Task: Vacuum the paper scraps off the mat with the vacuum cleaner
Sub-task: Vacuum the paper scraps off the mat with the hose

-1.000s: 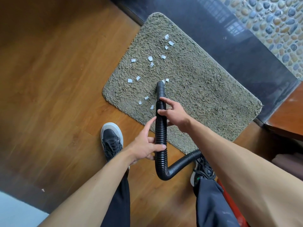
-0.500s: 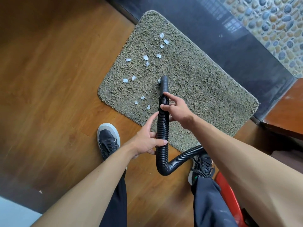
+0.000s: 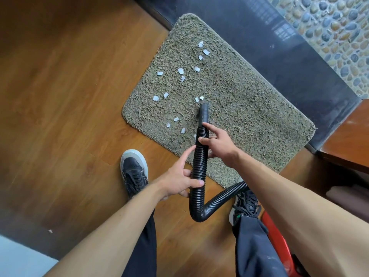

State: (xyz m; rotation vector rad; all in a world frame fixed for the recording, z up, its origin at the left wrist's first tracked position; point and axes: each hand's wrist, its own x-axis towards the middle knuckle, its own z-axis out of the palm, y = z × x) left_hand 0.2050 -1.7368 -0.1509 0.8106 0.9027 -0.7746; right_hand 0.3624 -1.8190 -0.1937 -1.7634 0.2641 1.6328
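Over the near edge of the mat (image 3: 249,100), both hands hold the black ribbed hose (image 3: 199,166). The left hand (image 3: 177,182) grips it low down. Its thumb is wrapped across the front, its index finger lies straight up along the ribs, and its other fingers (image 3: 186,173) are curled in behind. The right hand (image 3: 219,142) pinches the hose higher up, where the ribs meet the smooth nozzle (image 3: 203,112). Its thumb presses on the ribs and its index finger reaches over the top. Its remaining fingers are tucked behind the hose, and how they sit cannot be told.

The nozzle's mouth points down into the pile, just short of two of the paper scraps (image 3: 180,70). The other white scraps lie scattered over the left half of the shaggy grey-green mat, and one is partly hidden just beside the hose. Below the left hand the hose bends sharply and runs right, behind the person's right leg, toward a red casing (image 3: 279,242).

The mat lies on a brown wooden floor (image 3: 69,96), and its far edge lies along a dark polished strip (image 3: 279,47). Beyond the strip is a pebble surface (image 3: 329,23). Two black shoes (image 3: 133,168) stand at the mat's near edge. A brown wooden ledge (image 3: 347,136) juts in at the right.
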